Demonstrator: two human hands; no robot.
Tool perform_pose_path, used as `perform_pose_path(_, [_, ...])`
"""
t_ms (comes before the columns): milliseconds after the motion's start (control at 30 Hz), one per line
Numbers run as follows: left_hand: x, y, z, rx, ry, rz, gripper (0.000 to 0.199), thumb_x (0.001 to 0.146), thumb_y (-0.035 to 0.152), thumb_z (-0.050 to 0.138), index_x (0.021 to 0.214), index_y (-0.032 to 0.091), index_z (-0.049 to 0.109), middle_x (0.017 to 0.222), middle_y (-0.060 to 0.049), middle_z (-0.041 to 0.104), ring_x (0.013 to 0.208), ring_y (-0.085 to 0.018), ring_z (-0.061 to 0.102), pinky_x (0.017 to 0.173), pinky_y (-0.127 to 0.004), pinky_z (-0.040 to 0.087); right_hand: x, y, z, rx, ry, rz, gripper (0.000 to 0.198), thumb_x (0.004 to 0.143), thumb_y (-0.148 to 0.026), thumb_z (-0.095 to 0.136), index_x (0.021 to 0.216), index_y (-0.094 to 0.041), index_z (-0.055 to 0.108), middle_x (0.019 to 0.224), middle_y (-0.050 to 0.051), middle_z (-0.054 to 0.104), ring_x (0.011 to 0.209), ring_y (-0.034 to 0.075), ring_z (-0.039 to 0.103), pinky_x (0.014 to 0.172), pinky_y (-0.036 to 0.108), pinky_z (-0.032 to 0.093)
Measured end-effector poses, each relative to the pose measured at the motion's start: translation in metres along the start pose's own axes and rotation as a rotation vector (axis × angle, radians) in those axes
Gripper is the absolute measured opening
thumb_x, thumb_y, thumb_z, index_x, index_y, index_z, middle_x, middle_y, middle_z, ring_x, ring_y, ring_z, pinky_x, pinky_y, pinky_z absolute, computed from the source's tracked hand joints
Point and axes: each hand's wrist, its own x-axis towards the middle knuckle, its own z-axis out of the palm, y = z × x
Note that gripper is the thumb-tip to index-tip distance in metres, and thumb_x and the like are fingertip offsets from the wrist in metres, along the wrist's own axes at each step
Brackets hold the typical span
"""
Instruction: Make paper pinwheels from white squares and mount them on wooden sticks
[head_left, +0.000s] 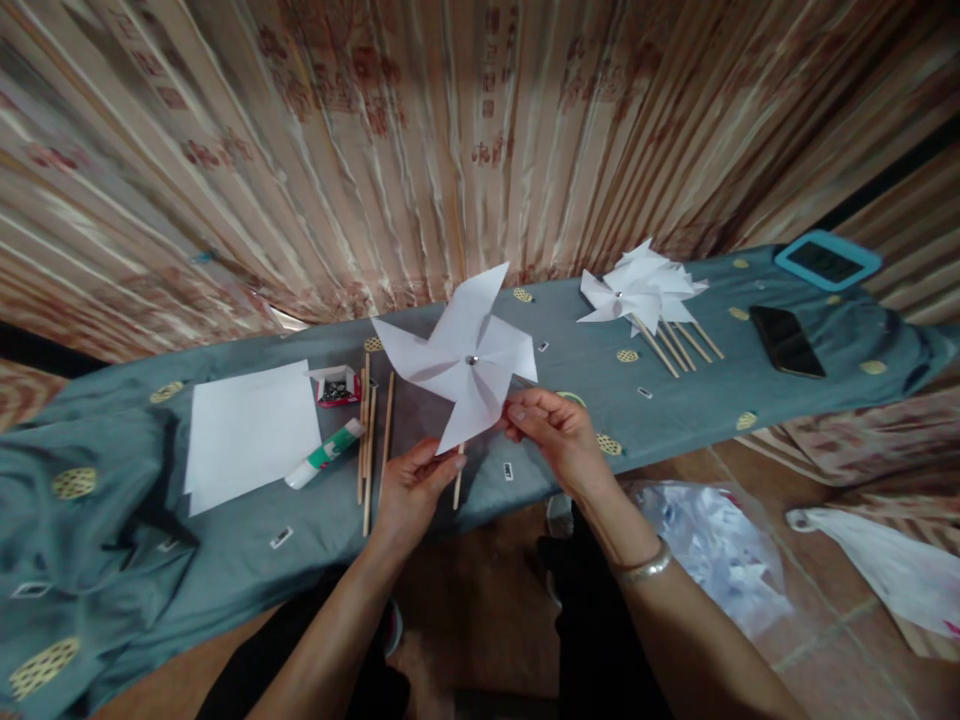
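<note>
A white paper pinwheel (450, 350) with a metal pin at its centre is held up in front of me, over the table. Its wooden stick (458, 487) shows below the blades, and my left hand (414, 490) is closed on it between thumb and fingers. At the lower right blade, my right hand (559, 435) has its thumb and fingers pinched together by the paper's edge. The fingertips of that hand are partly hidden. Loose wooden sticks (367, 460) lie just left of my left hand.
White paper sheets (251, 435), a glue stick (326, 452) and a small box of pins (337, 387) lie on the left. Several pinwheels (645, 290) are piled at right, near a phone (786, 340) and a blue-framed device (827, 260). A plastic bag (712, 550) sits on the floor.
</note>
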Motion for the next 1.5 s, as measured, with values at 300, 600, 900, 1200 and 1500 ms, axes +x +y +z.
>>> perform_pose_path(300, [0.0, 0.002, 0.001, 0.025, 0.044, -0.003, 0.028, 0.049, 0.033, 0.085, 0.072, 0.019, 0.077, 0.077, -0.005, 0.076, 0.075, -0.02, 0.068, 0.082, -0.036, 0.054, -0.01, -0.006, 0.006, -0.069, -0.158, 0.013, 0.029, 0.069, -0.05, 0.077, 0.069, -0.022, 0.07, 0.06, -0.001, 0.069, 0.046, 0.009, 0.053, 0.047, 0.025, 0.045])
perform_pose_path(600, [-0.002, 0.004, 0.002, -0.035, 0.051, -0.036, 0.026, 0.045, 0.03, 0.086, 0.067, 0.02, 0.077, 0.073, -0.003, 0.075, 0.07, -0.018, 0.066, 0.076, -0.032, 0.054, 0.01, -0.011, -0.029, -0.144, 0.359, -0.294, 0.029, 0.064, -0.038, 0.082, 0.087, -0.024, 0.069, 0.08, 0.0, 0.073, 0.069, 0.012, 0.062, 0.066, 0.026, 0.05])
perform_pose_path(900, [-0.003, 0.005, 0.002, -0.043, 0.05, -0.036, 0.022, 0.047, 0.026, 0.085, 0.067, 0.02, 0.077, 0.071, -0.002, 0.074, 0.067, -0.016, 0.065, 0.07, -0.028, 0.053, 0.007, -0.002, -0.019, -0.145, 0.219, -0.148, 0.025, 0.063, -0.038, 0.081, 0.081, -0.023, 0.072, 0.067, -0.003, 0.07, 0.062, 0.012, 0.061, 0.065, 0.027, 0.05])
perform_pose_path(1200, [0.0, 0.005, 0.0, -0.012, 0.042, -0.002, 0.023, 0.049, 0.03, 0.084, 0.068, 0.019, 0.076, 0.072, -0.002, 0.073, 0.068, -0.015, 0.064, 0.067, -0.026, 0.052, -0.003, -0.002, 0.001, -0.005, 0.071, -0.001, 0.031, 0.06, -0.036, 0.085, 0.085, -0.023, 0.073, 0.061, -0.006, 0.068, 0.053, 0.007, 0.054, 0.056, 0.022, 0.046])
perform_pose_path(1500, [-0.002, 0.004, 0.001, 0.019, -0.003, 0.044, 0.019, 0.056, 0.03, 0.082, 0.07, 0.018, 0.075, 0.071, -0.001, 0.07, 0.07, -0.015, 0.062, 0.07, -0.027, 0.051, -0.015, 0.004, 0.02, 0.062, -0.117, 0.2, 0.038, 0.053, -0.042, 0.088, 0.08, -0.021, 0.07, 0.064, -0.002, 0.071, 0.058, 0.012, 0.064, 0.056, 0.024, 0.053])
